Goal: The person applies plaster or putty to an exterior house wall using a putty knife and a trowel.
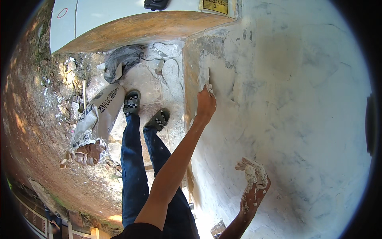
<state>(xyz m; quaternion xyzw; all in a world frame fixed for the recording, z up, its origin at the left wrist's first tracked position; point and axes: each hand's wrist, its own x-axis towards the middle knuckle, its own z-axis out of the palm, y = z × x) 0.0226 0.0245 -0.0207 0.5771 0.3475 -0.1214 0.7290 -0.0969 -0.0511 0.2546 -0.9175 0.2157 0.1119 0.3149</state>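
My left hand (206, 104) is stretched forward against the wall, fingers closed around a putty knife whose handle is mostly hidden. The thin blade of the putty knife (207, 76) lies near the wall's left edge, where the surface is patchy. White smears show on those fingers. Lower and nearer to me, my right hand (256, 181) is bent at the wrist and cupped around a lump of wet white putty (251, 175). Putty also coats its fingers and runs toward the wrist. The wall (302, 119) is covered in uneven white and grey coats.
A torn, open paper sack (101, 113) lies left of my sandalled feet (145, 109). Beyond it is a crumpled dark plastic bag (123, 59). A white-topped ledge (111, 12) juts out at the far side, with a black object (156, 4) and a yellow label (215, 5) on it.
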